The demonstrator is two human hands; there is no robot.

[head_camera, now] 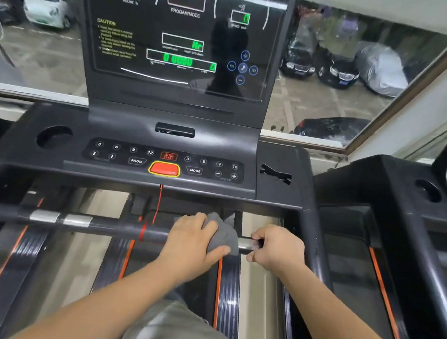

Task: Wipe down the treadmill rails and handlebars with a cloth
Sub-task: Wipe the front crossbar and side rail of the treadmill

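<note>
Handlebar (105,228) runs across below the console (131,128), its L end cut off at the frame edge. L hand (187,241) clamps a grey cloth (224,238) round the bar, which is hidden there. Just R of it a silver patch (245,244) shows, then R hand (278,247) curled round the bar end, fingertips partly out of sight.

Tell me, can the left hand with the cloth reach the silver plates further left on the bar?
Probably yes. The left hand grips the cloth on the handlebar, and the bar runs open to the silver plates; only a thin red cord hangs between them.
</note>
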